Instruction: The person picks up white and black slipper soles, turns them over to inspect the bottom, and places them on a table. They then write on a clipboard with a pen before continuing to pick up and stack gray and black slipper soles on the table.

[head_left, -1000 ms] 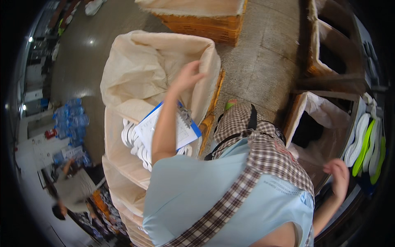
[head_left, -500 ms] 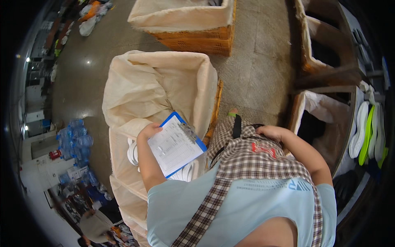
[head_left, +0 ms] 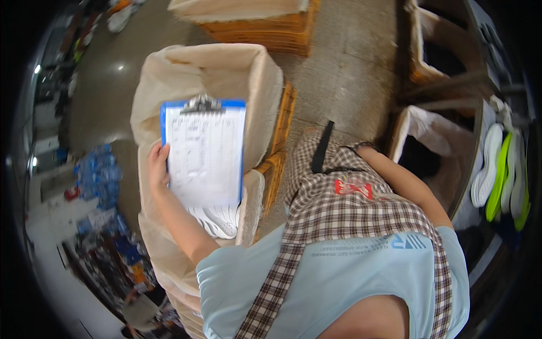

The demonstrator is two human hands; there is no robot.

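Observation:
A blue clipboard (head_left: 243, 152) with a metal clip and a printed sheet (head_left: 206, 158) is gripped at its left edge by my left hand (head_left: 158, 164). It is held upright over a cloth-lined basket (head_left: 148, 107), its clip end away from me. White shoe soles (head_left: 217, 220) show just below the board's near edge. At the front of my checked apron (head_left: 361, 217), my right hand (head_left: 366, 151) is tucked into what looks like a pocket. Its fingers are hidden there. A black strap (head_left: 323, 148) hangs from the apron beside it.
Another lined orange basket (head_left: 259, 38) stands ahead. On the right, lined containers (head_left: 403, 135) hold dark contents, and white and lime-green soles (head_left: 499, 169) hang beside them. Large blue water bottles (head_left: 100, 175) are stacked at left. Concrete floor (head_left: 350, 85) runs between the baskets.
My left hand has moved left and forward, turning the clipboard from a slant to upright. My right hand has slid deeper into the apron front.

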